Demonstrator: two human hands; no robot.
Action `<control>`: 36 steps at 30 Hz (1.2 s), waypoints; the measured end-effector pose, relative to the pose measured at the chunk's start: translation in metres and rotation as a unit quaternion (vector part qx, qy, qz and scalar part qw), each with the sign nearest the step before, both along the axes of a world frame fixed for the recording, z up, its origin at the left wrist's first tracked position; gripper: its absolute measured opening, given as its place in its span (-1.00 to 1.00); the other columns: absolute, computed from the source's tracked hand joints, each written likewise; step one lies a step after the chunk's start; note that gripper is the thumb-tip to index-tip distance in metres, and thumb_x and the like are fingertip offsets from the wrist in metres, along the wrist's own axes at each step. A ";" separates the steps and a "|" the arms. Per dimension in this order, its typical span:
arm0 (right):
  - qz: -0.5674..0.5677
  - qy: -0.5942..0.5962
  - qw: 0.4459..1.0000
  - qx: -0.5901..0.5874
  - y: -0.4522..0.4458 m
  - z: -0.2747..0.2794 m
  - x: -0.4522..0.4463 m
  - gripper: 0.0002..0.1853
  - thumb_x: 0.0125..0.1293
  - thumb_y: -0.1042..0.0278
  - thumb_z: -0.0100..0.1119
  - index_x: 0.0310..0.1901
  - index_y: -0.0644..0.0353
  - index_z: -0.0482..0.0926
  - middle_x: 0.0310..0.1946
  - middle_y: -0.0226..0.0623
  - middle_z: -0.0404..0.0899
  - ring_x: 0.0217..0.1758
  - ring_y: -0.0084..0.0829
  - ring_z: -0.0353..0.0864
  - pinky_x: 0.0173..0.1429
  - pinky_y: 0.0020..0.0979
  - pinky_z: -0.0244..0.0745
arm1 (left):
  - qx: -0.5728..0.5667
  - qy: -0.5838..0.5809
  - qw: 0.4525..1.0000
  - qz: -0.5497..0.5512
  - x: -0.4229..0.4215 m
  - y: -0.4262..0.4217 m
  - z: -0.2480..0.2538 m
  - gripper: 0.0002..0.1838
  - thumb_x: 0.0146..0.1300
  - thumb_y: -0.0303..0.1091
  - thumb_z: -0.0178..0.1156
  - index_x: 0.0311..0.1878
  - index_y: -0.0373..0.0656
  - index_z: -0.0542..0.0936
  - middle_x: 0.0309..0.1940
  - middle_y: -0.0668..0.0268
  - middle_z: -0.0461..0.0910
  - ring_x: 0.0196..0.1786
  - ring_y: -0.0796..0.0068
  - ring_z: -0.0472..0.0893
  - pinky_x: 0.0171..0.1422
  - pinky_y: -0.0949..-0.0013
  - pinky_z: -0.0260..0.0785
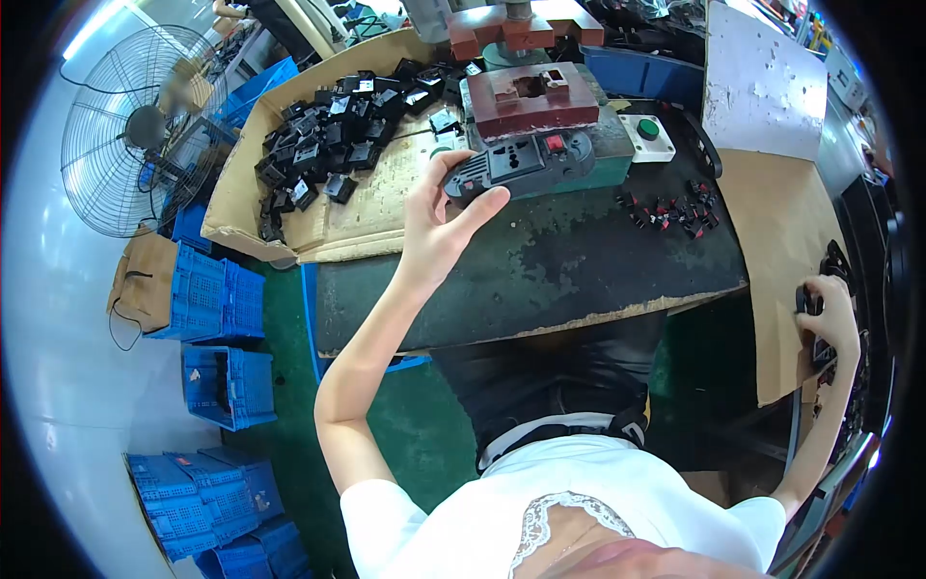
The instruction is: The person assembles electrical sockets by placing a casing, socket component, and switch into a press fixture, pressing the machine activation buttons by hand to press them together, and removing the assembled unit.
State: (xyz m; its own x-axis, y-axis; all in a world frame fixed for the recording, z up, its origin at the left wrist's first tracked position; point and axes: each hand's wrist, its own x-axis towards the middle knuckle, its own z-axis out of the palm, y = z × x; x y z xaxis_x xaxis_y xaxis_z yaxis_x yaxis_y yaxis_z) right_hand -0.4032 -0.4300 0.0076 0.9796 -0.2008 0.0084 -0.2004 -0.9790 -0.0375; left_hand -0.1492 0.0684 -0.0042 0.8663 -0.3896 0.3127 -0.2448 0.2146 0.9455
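Observation:
My left hand (439, 212) is closed round the near end of a black power strip (513, 162), with fingers on one side and the thumb on the other. The strip has socket holes and a red switch, and its far end lies close in front of a dark red block (532, 108) on the press. Far to the right, my right hand (833, 314) is closed on a small black part (806, 301) beside the cardboard edge. Its exact kind cannot be made out. Several black parts lie under and around that hand.
A cardboard box (227, 207) of black plastic pieces (333, 125) stands at the left. Small red-and-black switches (680, 210) lie on the dark bench (579, 261). A green button box (647, 138) sits beside the press. Left are a fan (145, 125) and blue crates (227, 386).

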 end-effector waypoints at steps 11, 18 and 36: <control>0.034 -0.285 0.957 -0.042 0.040 0.070 0.104 -0.47 0.09 0.45 0.28 0.14 0.19 0.41 -0.03 -0.25 0.48 0.10 -0.34 0.48 0.25 -0.35 0.31 | 0.080 -0.230 0.966 0.086 -0.007 0.011 -0.001 -0.44 -0.07 -0.44 0.46 0.00 -0.27 0.41 -0.24 0.32 0.55 -0.21 0.62 0.52 -0.04 0.53 0.36; 0.202 -0.366 0.864 0.280 0.119 0.037 0.218 -0.45 0.11 0.59 0.28 0.15 0.23 0.34 0.13 -0.32 0.38 0.16 -0.52 0.41 0.25 -0.44 0.30 | 0.189 -0.306 0.920 0.153 -0.023 0.032 -0.008 -0.36 -0.20 -0.35 0.51 -0.01 -0.22 0.44 -0.14 0.23 0.57 -0.12 0.25 0.58 0.24 0.21 0.22; 0.388 -0.285 0.798 0.361 0.197 -0.022 0.362 -0.43 0.20 0.44 0.25 0.24 0.23 0.29 0.23 -0.27 0.33 0.30 -0.46 0.29 0.41 -0.37 0.08 | 0.202 -0.365 0.848 0.327 -0.071 0.131 -0.034 -0.28 -0.26 -0.40 0.51 0.05 -0.26 0.39 -0.12 0.16 0.57 -0.04 0.22 0.54 0.36 0.00 0.08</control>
